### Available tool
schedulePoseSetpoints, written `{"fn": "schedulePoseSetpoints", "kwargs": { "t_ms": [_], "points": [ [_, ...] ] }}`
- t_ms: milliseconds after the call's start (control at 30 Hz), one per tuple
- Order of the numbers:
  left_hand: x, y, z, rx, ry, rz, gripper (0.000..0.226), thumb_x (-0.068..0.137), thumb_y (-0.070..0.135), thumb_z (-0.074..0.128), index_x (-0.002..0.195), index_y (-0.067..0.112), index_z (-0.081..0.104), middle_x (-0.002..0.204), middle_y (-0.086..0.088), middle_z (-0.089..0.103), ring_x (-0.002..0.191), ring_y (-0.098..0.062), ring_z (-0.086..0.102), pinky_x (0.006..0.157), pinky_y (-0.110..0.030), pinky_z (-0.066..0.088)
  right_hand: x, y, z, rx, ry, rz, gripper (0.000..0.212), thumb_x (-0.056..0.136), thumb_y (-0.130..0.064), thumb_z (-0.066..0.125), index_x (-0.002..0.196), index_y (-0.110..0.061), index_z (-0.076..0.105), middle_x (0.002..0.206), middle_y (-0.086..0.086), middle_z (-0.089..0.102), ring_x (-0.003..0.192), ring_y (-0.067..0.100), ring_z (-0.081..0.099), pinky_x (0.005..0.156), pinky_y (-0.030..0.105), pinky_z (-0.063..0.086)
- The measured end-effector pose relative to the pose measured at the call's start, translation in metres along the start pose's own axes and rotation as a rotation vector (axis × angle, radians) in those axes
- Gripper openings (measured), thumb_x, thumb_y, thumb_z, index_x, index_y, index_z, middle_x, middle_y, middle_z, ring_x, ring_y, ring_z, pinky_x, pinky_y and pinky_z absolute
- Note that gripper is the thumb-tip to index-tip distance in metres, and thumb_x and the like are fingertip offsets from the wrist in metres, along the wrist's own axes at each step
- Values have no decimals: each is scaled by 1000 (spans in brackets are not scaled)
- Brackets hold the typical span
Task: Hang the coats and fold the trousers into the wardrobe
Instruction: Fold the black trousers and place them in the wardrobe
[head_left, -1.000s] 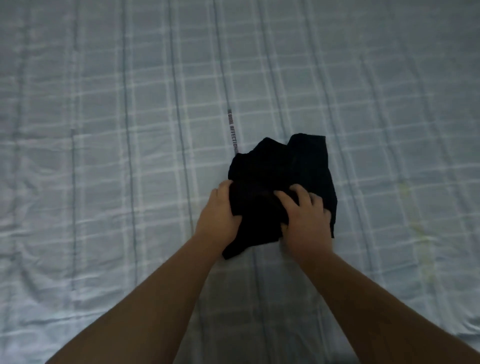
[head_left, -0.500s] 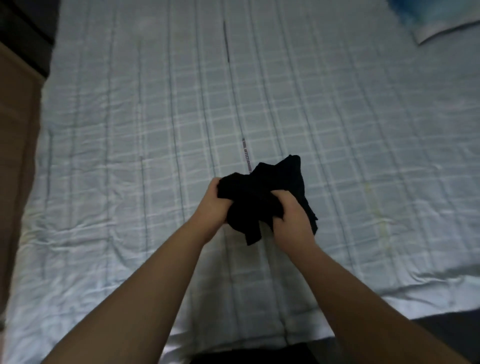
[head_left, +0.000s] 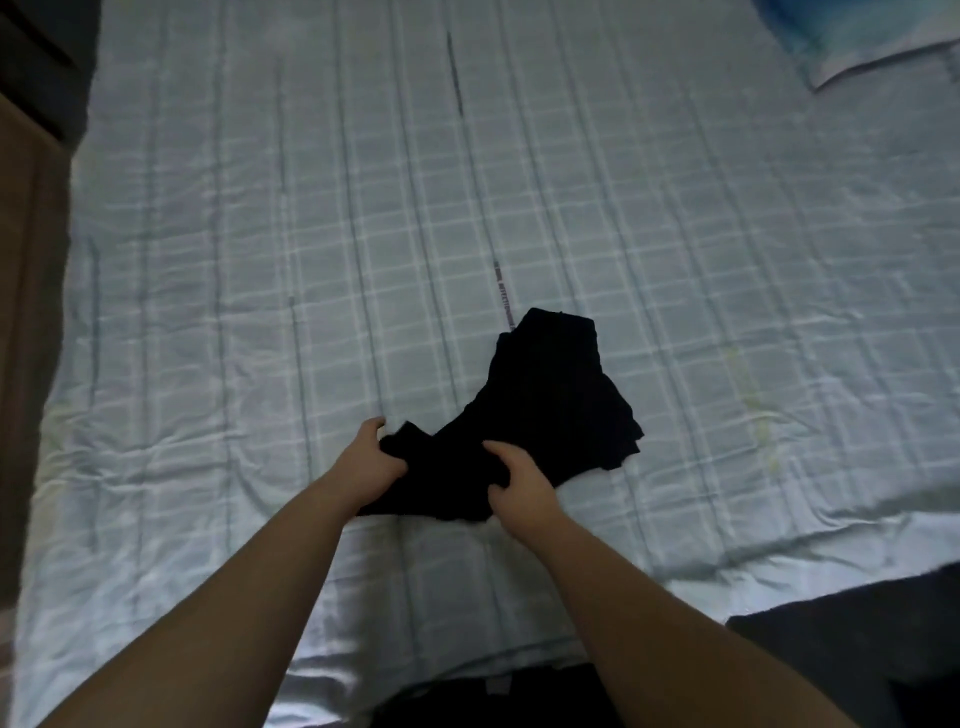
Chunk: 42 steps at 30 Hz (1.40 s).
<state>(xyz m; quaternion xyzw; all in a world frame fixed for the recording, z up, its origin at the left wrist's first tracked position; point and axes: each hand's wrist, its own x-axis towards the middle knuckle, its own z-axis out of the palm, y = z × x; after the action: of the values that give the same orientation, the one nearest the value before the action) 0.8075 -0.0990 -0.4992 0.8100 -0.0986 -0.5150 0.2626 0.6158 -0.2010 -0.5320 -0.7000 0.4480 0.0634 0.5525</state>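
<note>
Black trousers (head_left: 545, 415) lie on a pale blue-grey bedsheet (head_left: 260, 260) checked with white and darker lines.

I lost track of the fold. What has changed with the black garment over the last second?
The black garment has opened from a tight bundle and now spreads away to the right. The left hand and right hand have moved apart along its near edge. Both still grip it, over the checked bedsheet.

A single head-worn camera looks steeply down and forward over a checked bedsheet (head_left: 260, 322). It sits close above the person's forearms. No second view.
</note>
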Motion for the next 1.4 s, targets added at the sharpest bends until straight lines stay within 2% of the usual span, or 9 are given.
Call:
{"fn": "schedulePoseSetpoints", "kwargs": {
  "t_ms": [167, 300, 433, 600, 800, 967, 1100, 1233, 1400],
  "points": [
    [33, 28, 41, 135, 108, 154, 65, 91, 12, 56, 152, 17, 34, 136, -11, 55, 96, -17, 58, 85, -28, 46, 50, 16, -67, 8, 292, 70, 53, 92, 1, 52, 142, -15, 51, 140, 5, 55, 128, 16, 50, 104, 17, 30],
    [64, 58, 88, 143, 76, 297, 52, 97, 14, 52, 147, 22, 39, 126, 7, 51, 88, 6, 49, 71, -4, 36, 112, 52, -118, -143, 396, 81, 64, 92, -17, 58, 152, -13, 37, 147, 13, 47, 135, 31, 45, 114, 39, 35],
    [88, 81, 126, 150, 51, 385, 54, 95, 10, 52, 147, 18, 40, 136, 3, 52, 117, -10, 53, 96, -19, 39, 146, 78, -117, -410, 208, 201, 85, 90, -49, 56, 159, -27, 13, 142, 13, 48, 126, 37, 51, 105, 57, 40],
    [96, 101, 145, 177, 235, 442, 55, 92, 6, 53, 146, 14, 40, 144, -5, 45, 133, -20, 42, 116, -40, 34, 112, 77, -76, -561, 196, -5, 70, 93, -34, 51, 157, -29, 25, 132, 8, 48, 117, 31, 51, 95, 45, 42],
    [125, 116, 155, 328, 252, 277, 84, 92, 40, 67, 157, 30, 15, 165, -8, 4, 148, -30, 19, 118, -43, 22, 99, 103, -73, -414, -309, -66, 65, 84, -30, 47, 147, -42, 41, 145, 0, 42, 131, 26, 43, 108, 45, 38],
    [150, 105, 153, 274, 149, -43, 82, 83, 44, 74, 149, 23, 31, 145, -15, 44, 121, -32, 55, 99, -36, 48, 122, 110, -113, -28, 54, 45, 24, 87, -10, 51, 83, -30, 64, 84, -6, 65, 76, 13, 60, 72, 27, 43],
    [132, 92, 159, 272, 213, -3, 53, 87, 39, 71, 129, 23, 45, 119, -5, 62, 101, -26, 62, 86, -38, 52, 145, 95, -134, 37, 283, 3, 18, 90, -15, 56, 103, -26, 61, 97, -7, 62, 86, 8, 59, 81, 32, 48],
    [110, 77, 160, 211, 245, 83, 27, 88, 26, 67, 106, 28, 47, 95, 2, 65, 82, -21, 65, 75, -41, 54, 179, 71, -126, 102, 52, -81, 53, 96, -18, 55, 147, -27, 44, 146, -2, 50, 130, 16, 51, 110, 32, 39],
    [77, 44, 150, -25, 222, 122, 30, 85, 2, 62, 93, 28, 51, 83, -3, 64, 65, -17, 63, 64, -37, 56, 182, 61, -108, -3, -357, -52, 70, 99, -17, 51, 158, -39, 21, 151, 3, 45, 136, 20, 48, 110, 26, 34]
  ]
}}
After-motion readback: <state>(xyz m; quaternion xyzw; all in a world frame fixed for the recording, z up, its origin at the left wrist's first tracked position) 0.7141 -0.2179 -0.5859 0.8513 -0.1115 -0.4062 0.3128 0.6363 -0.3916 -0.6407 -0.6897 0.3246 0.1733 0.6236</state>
